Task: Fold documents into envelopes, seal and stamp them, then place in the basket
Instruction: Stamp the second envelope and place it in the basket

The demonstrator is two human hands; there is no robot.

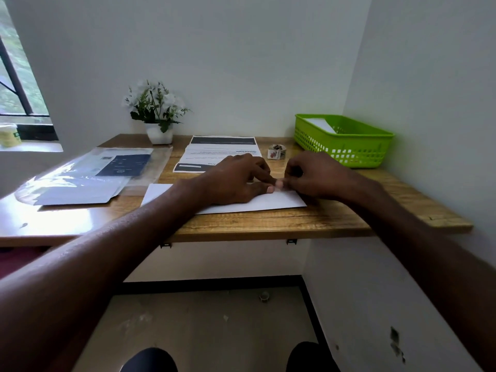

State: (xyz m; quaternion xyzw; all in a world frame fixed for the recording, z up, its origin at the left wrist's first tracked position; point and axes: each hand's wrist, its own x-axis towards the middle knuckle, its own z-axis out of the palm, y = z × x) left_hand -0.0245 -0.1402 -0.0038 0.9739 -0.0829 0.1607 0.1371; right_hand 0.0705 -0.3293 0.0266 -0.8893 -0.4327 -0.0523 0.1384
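Note:
A white envelope lies flat near the front of the wooden desk. My left hand rests on it, fingers curled, thumb and fingertips pressing near its right part. My right hand meets it fingertip to fingertip, pinching something very small over the envelope; what it is cannot be made out. A printed document lies behind my hands. A small roll of stamps stands to its right. The green basket at the back right holds a white envelope.
A clear plastic sleeve with envelopes and a dark blue sheet covers the left of the desk. A white pot with a flowering plant stands at the back wall. Walls close in behind and to the right; a window is at left.

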